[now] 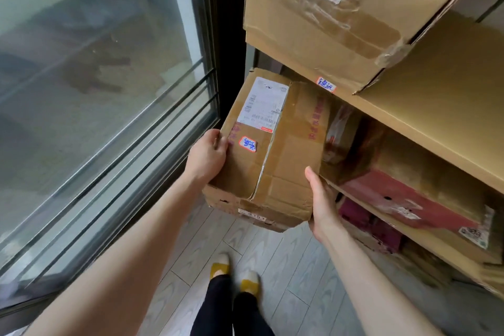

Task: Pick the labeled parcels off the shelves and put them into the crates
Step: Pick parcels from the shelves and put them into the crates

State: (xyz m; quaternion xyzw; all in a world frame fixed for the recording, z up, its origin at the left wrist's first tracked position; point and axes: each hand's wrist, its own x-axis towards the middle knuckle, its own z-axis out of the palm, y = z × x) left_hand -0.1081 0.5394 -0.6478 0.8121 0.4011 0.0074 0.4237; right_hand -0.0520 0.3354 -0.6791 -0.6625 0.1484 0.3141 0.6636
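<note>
A worn brown cardboard parcel (275,155) with a white shipping label and a small red-bordered sticker juts out from the left end of the middle shelf. My left hand (208,157) grips its left side. My right hand (323,206) holds its near right corner from below. The parcel's far end sits under the shelf board (425,106) above. No crate is in view.
A big taped box marked 0947 (327,19) stands on the upper shelf. A red-and-brown box (417,199) lies on the middle shelf to the right, dark red packages (373,229) below. A glass sliding door (103,90) runs along the left. My feet stand on grey plank floor (294,275).
</note>
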